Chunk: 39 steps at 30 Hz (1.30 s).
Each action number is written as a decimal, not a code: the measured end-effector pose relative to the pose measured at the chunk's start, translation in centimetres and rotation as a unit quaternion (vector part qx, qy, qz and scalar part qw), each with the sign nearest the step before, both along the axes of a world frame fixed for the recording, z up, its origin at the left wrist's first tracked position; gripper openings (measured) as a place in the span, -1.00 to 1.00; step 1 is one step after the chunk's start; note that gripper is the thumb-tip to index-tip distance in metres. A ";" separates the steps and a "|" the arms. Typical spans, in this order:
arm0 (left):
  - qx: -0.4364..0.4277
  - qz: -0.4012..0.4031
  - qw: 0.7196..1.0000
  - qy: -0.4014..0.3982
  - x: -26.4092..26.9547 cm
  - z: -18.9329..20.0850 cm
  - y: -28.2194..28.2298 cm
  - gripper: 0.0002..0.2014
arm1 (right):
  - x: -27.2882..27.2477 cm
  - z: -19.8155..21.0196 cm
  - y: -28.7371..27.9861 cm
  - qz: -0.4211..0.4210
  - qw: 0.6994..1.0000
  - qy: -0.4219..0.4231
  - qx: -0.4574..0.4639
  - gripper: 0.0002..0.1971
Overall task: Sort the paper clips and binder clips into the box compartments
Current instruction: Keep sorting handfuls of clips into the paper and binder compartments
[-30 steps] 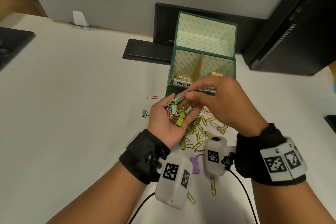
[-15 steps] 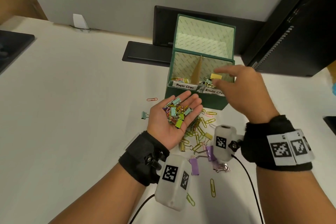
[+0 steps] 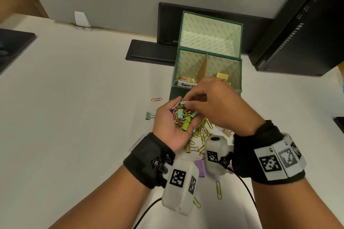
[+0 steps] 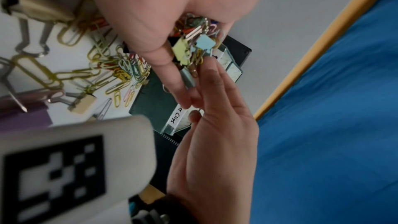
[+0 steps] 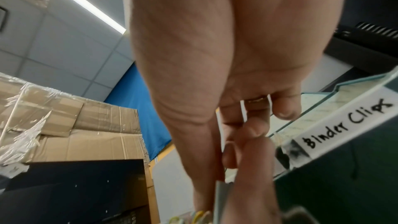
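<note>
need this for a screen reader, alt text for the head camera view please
A left hand cups a pile of colourful clips while the right hand pinches a teal binder clip from it. Loose clips lie on the white table before an open green box.

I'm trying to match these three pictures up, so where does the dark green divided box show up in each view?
Head: the dark green divided box sits upper centre, lid open.
Left wrist: centre of the picture, lying diagonally.
Right wrist: lower right, seen from low down.
Shared landmark: the white handwritten labels on its front rim.
</note>
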<state>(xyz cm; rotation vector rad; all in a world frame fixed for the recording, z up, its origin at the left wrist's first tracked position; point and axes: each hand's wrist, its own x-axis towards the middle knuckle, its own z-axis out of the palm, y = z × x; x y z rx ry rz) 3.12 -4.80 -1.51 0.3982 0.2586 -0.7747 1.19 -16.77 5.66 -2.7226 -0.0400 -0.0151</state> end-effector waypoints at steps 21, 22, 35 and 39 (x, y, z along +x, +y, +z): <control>-0.040 0.003 0.999 0.033 0.5 -0.4 0.1 -0.54 | -0.4 1.1 -5.4 -0.197 0.978 -0.060 0.023 -0.69; -0.035 0.007 0.999 0.034 0.6 -0.4 0.1 -0.54 | -0.8 1.4 -4.7 -0.163 0.984 -0.072 0.031 -0.74; 0.008 -0.003 1.000 0.002 0.5 -0.5 0.2 -0.58 | -1.6 1.1 -0.8 -0.002 0.998 0.062 0.000 -0.82; -0.003 -0.007 1.000 -0.005 0.5 -0.4 0.2 -0.56 | -1.5 0.7 -1.1 -0.013 0.999 0.038 0.036 -0.92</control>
